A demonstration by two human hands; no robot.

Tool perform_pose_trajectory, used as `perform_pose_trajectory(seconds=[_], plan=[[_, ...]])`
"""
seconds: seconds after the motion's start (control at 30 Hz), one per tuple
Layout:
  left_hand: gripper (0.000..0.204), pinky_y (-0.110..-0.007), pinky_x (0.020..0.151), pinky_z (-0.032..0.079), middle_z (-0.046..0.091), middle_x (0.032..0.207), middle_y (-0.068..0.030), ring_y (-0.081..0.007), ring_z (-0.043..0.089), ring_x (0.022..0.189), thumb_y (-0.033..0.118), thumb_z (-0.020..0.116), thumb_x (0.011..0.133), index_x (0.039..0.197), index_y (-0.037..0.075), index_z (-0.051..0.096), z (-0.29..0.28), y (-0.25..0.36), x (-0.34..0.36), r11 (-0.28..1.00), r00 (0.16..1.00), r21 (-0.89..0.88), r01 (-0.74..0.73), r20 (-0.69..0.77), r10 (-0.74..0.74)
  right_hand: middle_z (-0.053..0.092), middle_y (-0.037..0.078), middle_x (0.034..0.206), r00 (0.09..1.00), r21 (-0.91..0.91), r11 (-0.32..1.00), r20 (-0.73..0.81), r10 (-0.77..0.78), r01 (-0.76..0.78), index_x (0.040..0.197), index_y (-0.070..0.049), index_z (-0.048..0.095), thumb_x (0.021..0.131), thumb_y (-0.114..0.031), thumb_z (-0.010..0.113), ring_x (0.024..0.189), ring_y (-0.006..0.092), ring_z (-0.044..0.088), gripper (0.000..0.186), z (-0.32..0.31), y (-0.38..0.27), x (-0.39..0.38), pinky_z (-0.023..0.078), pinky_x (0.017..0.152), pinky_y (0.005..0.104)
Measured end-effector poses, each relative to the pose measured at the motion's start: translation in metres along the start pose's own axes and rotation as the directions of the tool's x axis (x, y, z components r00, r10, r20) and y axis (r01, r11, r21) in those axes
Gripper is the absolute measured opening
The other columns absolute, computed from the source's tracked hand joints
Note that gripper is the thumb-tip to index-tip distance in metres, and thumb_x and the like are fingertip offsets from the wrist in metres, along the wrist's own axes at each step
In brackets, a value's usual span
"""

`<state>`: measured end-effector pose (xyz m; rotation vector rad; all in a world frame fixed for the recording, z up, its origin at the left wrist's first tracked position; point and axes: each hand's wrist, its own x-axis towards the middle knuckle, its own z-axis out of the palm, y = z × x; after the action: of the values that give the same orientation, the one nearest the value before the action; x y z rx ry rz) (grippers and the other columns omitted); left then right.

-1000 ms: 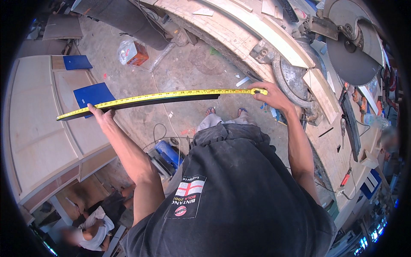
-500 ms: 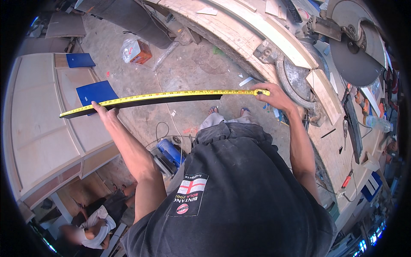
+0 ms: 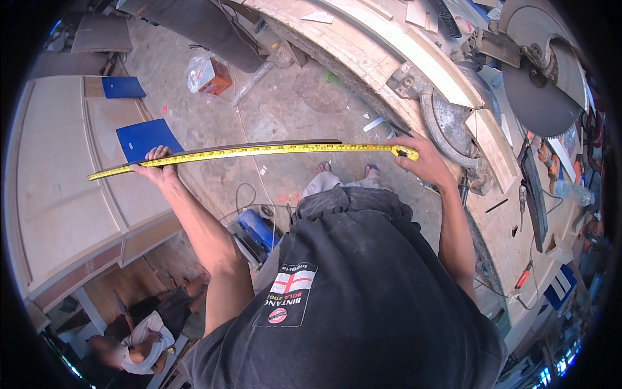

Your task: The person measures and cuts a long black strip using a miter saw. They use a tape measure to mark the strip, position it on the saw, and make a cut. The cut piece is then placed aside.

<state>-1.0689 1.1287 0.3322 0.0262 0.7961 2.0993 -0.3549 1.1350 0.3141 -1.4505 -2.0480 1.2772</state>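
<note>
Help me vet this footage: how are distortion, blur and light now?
Head view, all remarks: tape measure bows, probably partly fisheye bending; corners black; a blurred patch covers part of the person at lower left; the pale wooden strip is brightly lit.

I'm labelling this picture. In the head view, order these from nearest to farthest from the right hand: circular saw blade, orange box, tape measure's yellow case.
1. Tape measure's yellow case: held in the right hand.
2. Circular saw blade: up and to the right.
3. Orange box: on the floor, upper left.
</note>
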Motion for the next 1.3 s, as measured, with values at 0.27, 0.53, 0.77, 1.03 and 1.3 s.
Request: perform_pose_trajectory(seconds=[0.27,0.53,0.77,1.03,1.3], plan=[[0.081,-0.028,0.059,0.04,0.047,0.068,0.0001,-0.0132,0.047,0.062,0.089,0.065,0.083,0.077,0.01,0.051,-0.006,0.001,-0.006,0.96,0.93,-0.246,0.133,0.366,-0.035,0.062,0.013,0.109,0.997,-0.056,0.998,-0.071,-0.002,-0.002,0.129,-0.015,0.078,0.084,-0.021,0.077,0.105,0.0326,0.067,0.045,-0.004,-0.021,-0.025,0.053,0.09,0.0424],[0.067,-0.028,0.06,0.042,0.049,0.069,0.0017,-0.012,0.049,0.063,0.069,0.085,0.079,0.079,0.01,0.053,0.005,-0.003,-0.007,0.964,0.875,-0.237,0.119,0.484,0.011,0.064,0.014,0.108,0.994,-0.011,1.0,-0.112,-0.015,0.013,0.126,-0.01,0.077,0.08,-0.012,0.078,0.101,0.0315,0.065,0.046,-0.004,-0.029,-0.03,0.052,0.092,0.0398],[0.059,-0.027,0.059,0.044,0.052,0.07,0.0021,-0.0112,0.051,0.063,0.059,0.09,0.079,0.074,0.012,0.054,0.012,-0.009,-0.011,0.957,0.767,-0.236,0.171,0.641,0.021,0.072,0.016,0.12,0.993,-0.046,0.999,-0.117,0.017,-0.023,0.128,-0.011,0.077,0.08,-0.011,0.077,0.115,0.034,0.066,0.048,0.0,-0.018,-0.034,0.049,0.106,0.0418],[0.064,-0.026,0.054,0.041,0.043,0.07,0.0046,-0.0089,0.044,0.058,0.073,0.074,0.091,0.087,0.013,0.053,0.022,-0.027,-0.032,0.917,0.812,-0.398,0.037,0.547,0.204,0.068,0.021,0.118,0.992,0.01,0.995,-0.08,-0.101,0.102,0.124,0.002,0.073,0.083,-0.017,0.071,0.116,0.038,0.062,0.046,0.009,-0.014,-0.031,0.045,0.111,0.0447],[0.062,-0.023,0.051,0.04,0.042,0.07,0.003,-0.0077,0.044,0.055,0.069,0.074,0.093,0.088,0.012,0.051,0.037,-0.04,-0.048,0.896,0.762,-0.444,0.021,0.587,0.273,0.066,0.022,0.113,0.992,0.054,0.995,-0.097,-0.081,0.087,0.123,0.002,0.074,0.081,-0.01,0.071,0.112,0.0379,0.063,0.044,0.02,0.003,-0.025,0.048,0.104,0.0445]])
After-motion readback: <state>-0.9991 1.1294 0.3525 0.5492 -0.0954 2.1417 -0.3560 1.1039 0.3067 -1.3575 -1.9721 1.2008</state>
